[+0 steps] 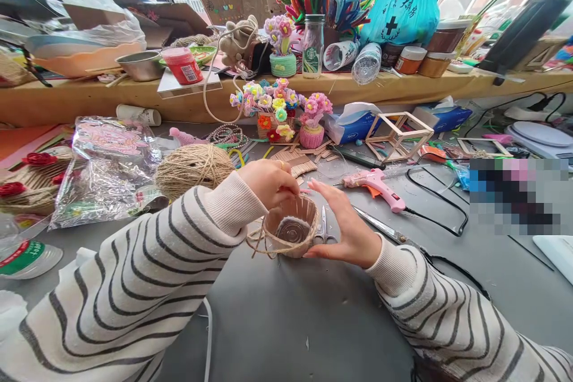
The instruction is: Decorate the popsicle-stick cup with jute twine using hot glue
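Observation:
A small clear plastic cup (292,233) with a tan wrapped wall stands on the grey table, its open top tilted toward me. A strand of jute twine (268,249) loops around its front and left side. My left hand (271,184) is over the cup's far left rim, fingers pinched together; what they hold is hidden. Around the right side curves my right hand (344,225), thumb and fingers spread, thumb tip close to the cup's lower wall; I cannot tell whether it touches. Small scissors (324,231) lie between the cup and my right palm.
A ball of jute twine (193,170) sits behind my left forearm. To the right lie a pink glue gun (375,186), its black cord, and a long dark metal tool (380,227). Craft sticks (298,161), yarn flowers (277,104) and a wooden frame (398,136) are farther back.

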Demonstrator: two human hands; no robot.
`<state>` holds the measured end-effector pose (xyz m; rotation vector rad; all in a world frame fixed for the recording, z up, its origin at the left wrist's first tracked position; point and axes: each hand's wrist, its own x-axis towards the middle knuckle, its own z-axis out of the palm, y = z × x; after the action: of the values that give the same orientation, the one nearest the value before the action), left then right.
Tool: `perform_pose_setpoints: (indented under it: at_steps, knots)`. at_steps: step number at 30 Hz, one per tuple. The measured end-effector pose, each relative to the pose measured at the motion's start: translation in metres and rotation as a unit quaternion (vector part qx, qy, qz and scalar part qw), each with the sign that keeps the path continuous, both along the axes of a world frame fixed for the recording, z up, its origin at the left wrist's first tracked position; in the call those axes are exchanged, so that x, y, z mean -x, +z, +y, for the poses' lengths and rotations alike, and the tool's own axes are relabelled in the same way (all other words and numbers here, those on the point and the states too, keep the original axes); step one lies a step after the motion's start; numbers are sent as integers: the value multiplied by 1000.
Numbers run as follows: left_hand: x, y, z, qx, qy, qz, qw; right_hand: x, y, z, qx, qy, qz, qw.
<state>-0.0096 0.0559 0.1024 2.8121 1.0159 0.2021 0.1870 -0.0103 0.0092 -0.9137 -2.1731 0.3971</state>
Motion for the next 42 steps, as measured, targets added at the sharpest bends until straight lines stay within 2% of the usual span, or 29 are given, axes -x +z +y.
perform_pose_setpoints:
  at_steps: [4,8,15,21,31,34,39,40,42]
  knots:
    - [8,3,-5,-22,9,-11,1000,-1,15,-5,-58,-33,1,998]
    - [11,-3,-6,-17,14,-71,997,6,29,-17,-136,-43,-14,990]
    - [11,-3,-10,1,36,-91,995,25,40,-28,-241,-47,-41,969]
    - [10,-9,-6,3,46,-103,994,29,44,-27,-251,-65,-9,966]
    - [11,-15,-2,0,53,-82,995,11,52,-20,-223,-74,45,971]
    - [17,-16,-4,1,43,-113,993,13,57,-18,-212,-69,44,974]
    - [34,-5,-29,6,-22,-248,969,19,67,-14,-219,-62,32,973]
    - [38,-2,-37,4,-18,-288,958,20,69,-12,-219,-61,30,973]
    - [44,1,-54,60,-2,-310,949,20,73,-9,-221,-58,28,973]
